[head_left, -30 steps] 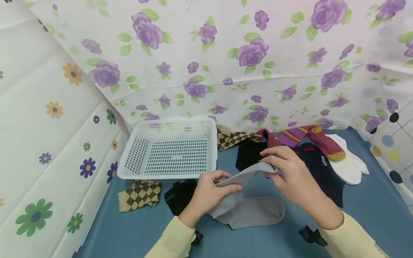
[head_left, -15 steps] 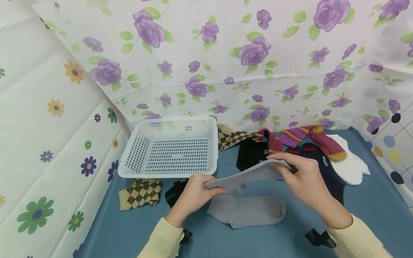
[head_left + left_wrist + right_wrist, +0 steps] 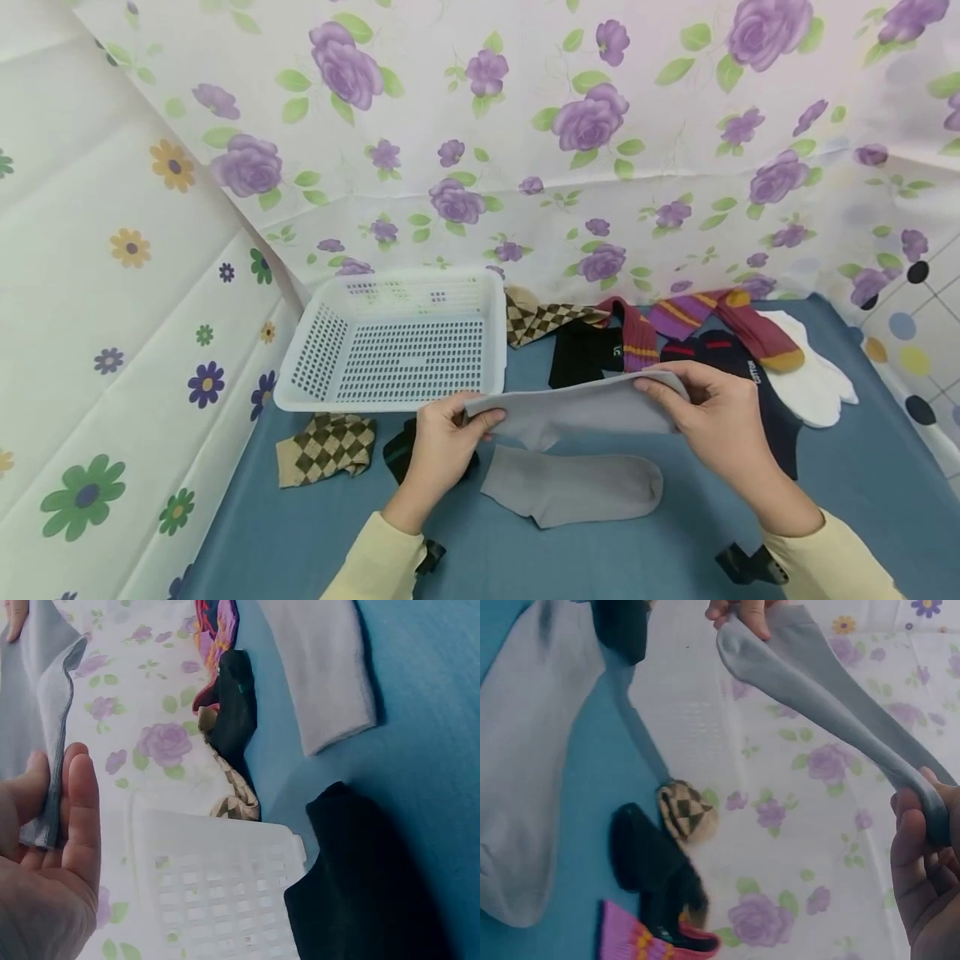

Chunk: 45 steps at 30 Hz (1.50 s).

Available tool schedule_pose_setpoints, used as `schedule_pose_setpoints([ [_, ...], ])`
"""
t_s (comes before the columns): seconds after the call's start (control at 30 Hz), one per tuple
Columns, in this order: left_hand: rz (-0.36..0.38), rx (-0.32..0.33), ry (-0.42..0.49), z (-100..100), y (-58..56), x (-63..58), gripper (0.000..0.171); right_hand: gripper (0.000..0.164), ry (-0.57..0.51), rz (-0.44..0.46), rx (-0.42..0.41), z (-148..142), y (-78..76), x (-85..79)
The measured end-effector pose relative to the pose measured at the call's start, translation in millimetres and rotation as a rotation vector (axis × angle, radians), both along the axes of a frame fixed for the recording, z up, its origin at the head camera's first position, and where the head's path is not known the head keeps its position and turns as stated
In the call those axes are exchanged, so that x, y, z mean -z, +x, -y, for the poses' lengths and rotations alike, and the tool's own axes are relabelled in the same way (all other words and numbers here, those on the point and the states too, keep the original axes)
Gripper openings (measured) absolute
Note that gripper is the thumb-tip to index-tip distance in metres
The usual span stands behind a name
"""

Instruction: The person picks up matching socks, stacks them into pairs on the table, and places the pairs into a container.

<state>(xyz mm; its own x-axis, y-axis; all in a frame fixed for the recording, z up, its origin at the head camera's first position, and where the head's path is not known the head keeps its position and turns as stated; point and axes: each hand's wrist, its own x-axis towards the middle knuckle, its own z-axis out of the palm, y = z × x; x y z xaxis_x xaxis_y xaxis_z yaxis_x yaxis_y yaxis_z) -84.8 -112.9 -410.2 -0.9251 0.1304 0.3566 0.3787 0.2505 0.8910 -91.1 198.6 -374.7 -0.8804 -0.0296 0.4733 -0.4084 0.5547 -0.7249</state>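
A grey sock [image 3: 585,410] is stretched out in the air between both hands. My left hand [image 3: 444,442] pinches one end of it between thumb and fingers, and my right hand [image 3: 716,417] pinches the other end. In the right wrist view the held sock [image 3: 832,712] sags slightly as a folded band between the hands. Below it, a second grey sock [image 3: 577,490] lies flat on the blue cloth, toe to the right. The left wrist view shows the left hand's thumb and fingers [image 3: 81,817] on either side of the fabric.
A white plastic basket [image 3: 491,354] stands behind the left hand. Before it lie a checkered sock [image 3: 330,450] and a black sock [image 3: 401,450], partly hidden. Behind the right hand are a black sock [image 3: 581,354], striped socks [image 3: 686,317], a navy sock [image 3: 776,417] and white socks [image 3: 813,383].
The held grey sock has lifted off the sock lying below and is pulled straighter. The left hand has moved left, the right hand slightly right. The lying sock stays put.
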Motion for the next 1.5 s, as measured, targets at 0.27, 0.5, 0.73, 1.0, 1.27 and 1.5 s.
schedule_pose_setpoints([
  [0.27,0.059,-0.066,-0.043,3,-7.1,20.3,0.018,0.022,-0.016,0.258,0.070,-10,-1.3,16.9],
  [0.5,0.068,-0.125,-0.174,5,-1.5,27.1,0.015,0.036,0.006,0.431,0.046,-19,1.4,35.3],
  [0.73,0.234,-0.087,-0.222,3,10.4,42.4,0.015,0.043,0.020,0.566,0.065,-29,10.0,55.8],
  [1.0,0.448,-0.054,-0.309,-2,18.3,55.9,0.015,0.047,0.075,0.715,0.055,-34,17.8,81.3],
  [1.27,0.452,-0.041,-0.376,-2,19.4,70.4,0.014,0.049,0.157,0.792,0.028,-37,19.3,101.5],
  [1.5,0.397,-0.087,-0.440,-4,16.7,80.1,0.011,0.042,0.233,0.793,0.008,-32,18.6,115.9],
])
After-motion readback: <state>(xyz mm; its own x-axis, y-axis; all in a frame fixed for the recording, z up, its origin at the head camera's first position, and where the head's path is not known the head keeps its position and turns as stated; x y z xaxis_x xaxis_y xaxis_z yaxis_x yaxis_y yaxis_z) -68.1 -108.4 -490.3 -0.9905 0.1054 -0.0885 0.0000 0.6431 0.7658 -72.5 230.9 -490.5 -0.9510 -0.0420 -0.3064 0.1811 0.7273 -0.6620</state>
